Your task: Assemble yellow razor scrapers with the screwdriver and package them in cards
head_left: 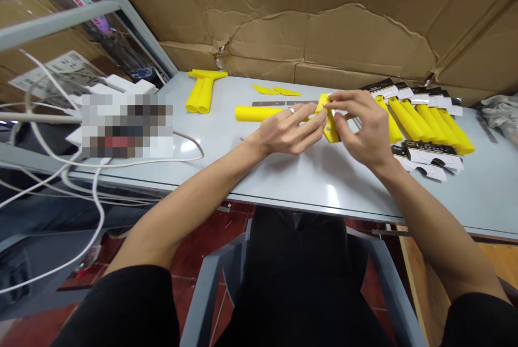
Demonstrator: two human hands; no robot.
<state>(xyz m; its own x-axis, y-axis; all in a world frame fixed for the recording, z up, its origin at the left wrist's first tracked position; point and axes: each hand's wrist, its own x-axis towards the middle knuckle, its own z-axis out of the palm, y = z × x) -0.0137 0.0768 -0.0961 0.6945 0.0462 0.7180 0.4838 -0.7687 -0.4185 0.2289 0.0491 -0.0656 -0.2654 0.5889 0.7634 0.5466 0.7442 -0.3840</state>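
A yellow plastic scraper lies across the table in front of me, its round handle [257, 114] pointing left and its wide head [331, 128] under my fingers. My left hand [289, 128], with a ring on one finger, is closed over the scraper where handle and head meet. At the head's right side is my right hand [364, 126], thumb and fingertips pinched close to the upper part. Whatever small piece they hold is too small to make out. A shiny screw-like dot shows on the head. Behind the handle lie thin metal blades [268, 103] and two flat yellow pieces [286, 92].
More yellow handles [199, 93] rest at the back left. On the right, several yellow scrapers [435, 123] sit in a row with black-and-white cards [433, 154]. White cables [190, 160] and plugs crowd the left side. Cardboard [267, 39] walls the back.
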